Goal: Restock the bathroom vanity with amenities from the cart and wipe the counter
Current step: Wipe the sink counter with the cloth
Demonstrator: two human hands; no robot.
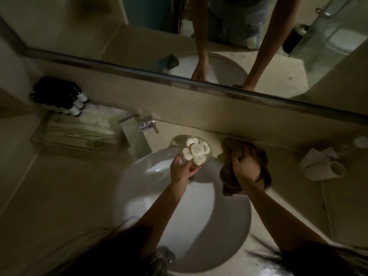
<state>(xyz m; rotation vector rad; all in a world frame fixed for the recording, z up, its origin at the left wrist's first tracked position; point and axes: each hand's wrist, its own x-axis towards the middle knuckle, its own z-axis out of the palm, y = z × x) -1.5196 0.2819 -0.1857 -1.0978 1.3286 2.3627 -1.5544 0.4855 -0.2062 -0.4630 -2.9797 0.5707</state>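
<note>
Beige counter (288, 188) runs the full width below a metal-edged mirror (159, 75), whose lower rail slants down toward the right. At far left, one clear tray (57, 134) lies against the back wall and carries a cluster of dark bottles (59, 96) with white caps at its rear end; their number cannot be told. Just right of the tray stands one chrome faucet (142, 126), its spout over the rear rim of the one round white basin (179, 216). Bare counter lies in front of the tray, left of the basin, and again between the cloth and the cup. The left hand (182, 171), over the basin's rear rim, grips one clear glass jar (177, 144) from its near side, fingers curled round its wall. The jar holds at least five round white pieces (196, 150), some printed. Just beside it, at the basin's right rim, the right hand (247, 166) presses on one crumpled brown cloth (226, 176), fingers curled into its folds. Well apart at far right, one white cup (336, 168) lies on its side, with white folded items (312, 158) touching it behind
</note>
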